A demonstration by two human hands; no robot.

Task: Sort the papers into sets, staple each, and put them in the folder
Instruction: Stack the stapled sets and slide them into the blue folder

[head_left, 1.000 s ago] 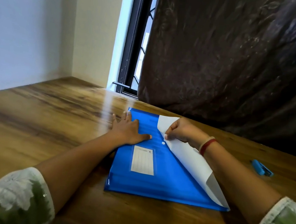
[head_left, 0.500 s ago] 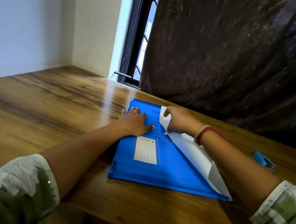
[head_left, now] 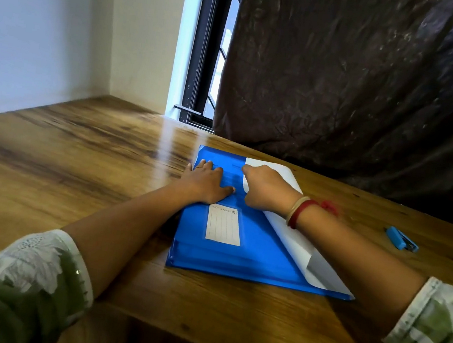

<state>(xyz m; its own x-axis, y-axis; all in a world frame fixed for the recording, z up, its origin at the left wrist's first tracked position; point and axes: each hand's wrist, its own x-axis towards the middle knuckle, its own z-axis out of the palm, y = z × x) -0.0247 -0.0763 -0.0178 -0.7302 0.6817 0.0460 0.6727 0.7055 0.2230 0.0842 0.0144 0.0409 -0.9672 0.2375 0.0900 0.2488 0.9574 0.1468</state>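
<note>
— Pressed flat with the left hand (head_left: pixel 208 182), fingers straight and thumb out, on the far half of the blue folder (head_left: pixel 251 258).
— And with the right hand (head_left: pixel 267 189)?
— Curled, knuckles up, over the left edge of the white sheet (head_left: pixel 294 239); could not tell pinch from press.
— Lay where, and pointed which way?
— Flat on the wooden table (head_left: pixel 76 166), straight before the person, long axis running away toward the dark covering (head_left: pixel 362 74). Carried a lined label (head_left: pixel 224 224) just nearer than the left hand, its heading at the far end. Showed the white sheet slanting down the right side, from the far edge to the near right corner.
— Changed since a second ago?
— Slid the right hand farther away along the sheet's edge, over a white dot seen before. Kept the left hand pressing in place. Left the blue stapler (head_left: pixel 400 239) well off to the right, unmoved.
</note>
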